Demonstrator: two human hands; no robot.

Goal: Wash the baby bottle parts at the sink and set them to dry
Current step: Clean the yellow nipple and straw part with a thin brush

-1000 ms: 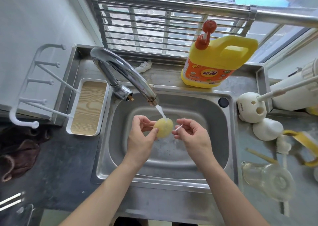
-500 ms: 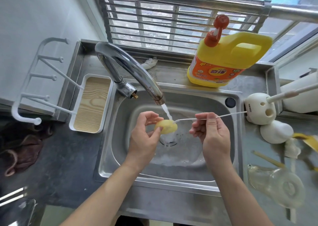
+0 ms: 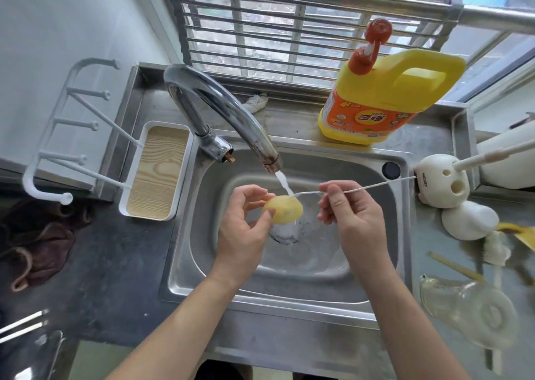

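My left hand (image 3: 243, 229) pinches a yellowish teat-like bottle part (image 3: 285, 209) under the running water from the chrome tap (image 3: 220, 110), over the steel sink (image 3: 289, 292). My right hand (image 3: 351, 220) pinches a long thin white wire brush (image 3: 364, 188). Its tip touches the top of the yellowish part, and its far end reaches right toward the white brush holder (image 3: 437, 182). A clear glass bottle (image 3: 466, 307) lies on its side on the counter at the right.
A yellow detergent jug (image 3: 385, 101) with a red pump stands behind the sink. A white drying rack (image 3: 156, 174) with pegs and a wood-look tray sits at the left. A white dome (image 3: 469, 220), a brush and yellow items lie at the right; a brown cloth (image 3: 34, 243) at the left.
The thin brush, mostly hidden inside the part a second ago, has been drawn out to the right, and only its tip meets the part now. The left hand stays under the water.
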